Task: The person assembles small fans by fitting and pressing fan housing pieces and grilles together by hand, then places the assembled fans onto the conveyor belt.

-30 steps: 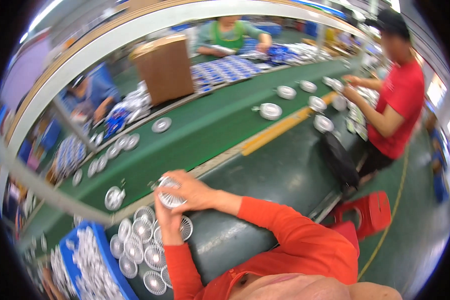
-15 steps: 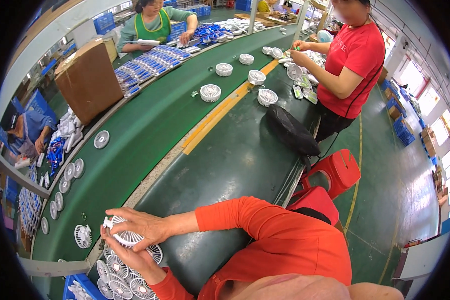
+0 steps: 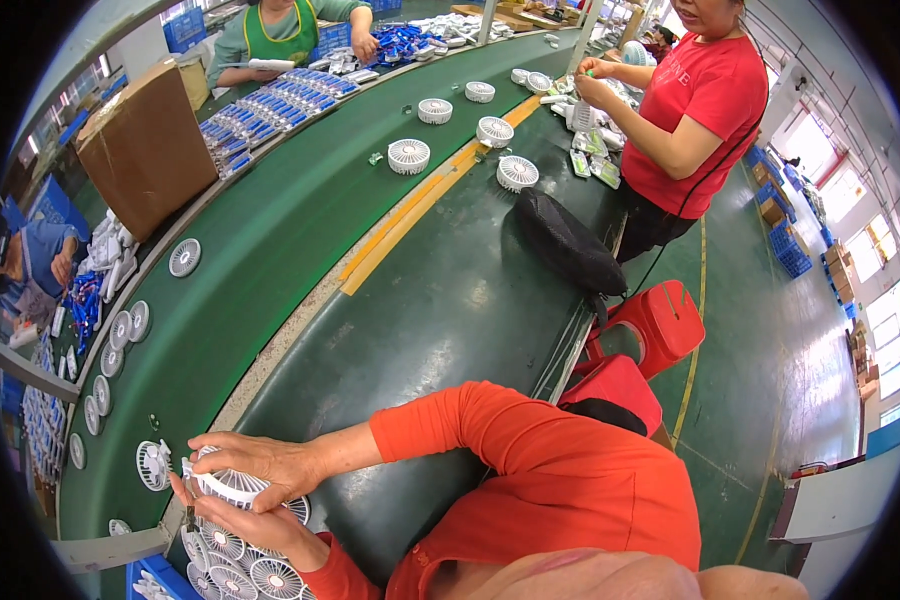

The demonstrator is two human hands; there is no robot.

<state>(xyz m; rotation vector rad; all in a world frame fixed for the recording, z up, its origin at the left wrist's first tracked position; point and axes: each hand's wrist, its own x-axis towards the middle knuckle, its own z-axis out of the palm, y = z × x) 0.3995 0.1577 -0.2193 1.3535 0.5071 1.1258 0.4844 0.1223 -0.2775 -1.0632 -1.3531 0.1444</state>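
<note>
Held piece: white round fan head (image 3: 232,488), slatted, set between the two hands at lower left, above the near edge of the table.
Right hand (image 3: 255,460): fingers bent over the top of the fan head, thumb at its near rim; closed to the width of the piece.
Left hand (image 3: 260,528): palm turned up, half curled beneath the same fan head, supporting its lower side.
Sleeves: red-orange, both forearms.
Beneath the hands: overlapping pile of round spoked grilles (image 3: 275,578), white, partly hidden by the left hand.
Beside the pile: blue bin (image 3: 178,583), cut by the lower rim, white small parts within.
Just left of the fingertips: one white fan unit (image 3: 153,466) on the green belt (image 3: 300,225).
Belt, far edge: loose line of white round discs (image 3: 184,258).
Belt and table, farther up: five white fan heads (image 3: 409,157), spaced apart.
Table (image 3: 410,340): dark green, glossy; yellow strip (image 3: 400,245) along its belt side; black bag (image 3: 565,240) at its outer edge.
Beside the table: two red stools (image 3: 675,325).
Co-workers: one in a red shirt (image 3: 705,110), one in a green apron (image 3: 280,42), one in blue (image 3: 45,255).
Across the belt: brown carton (image 3: 145,150), standing; rows of blue-and-white parts (image 3: 270,115).
</note>
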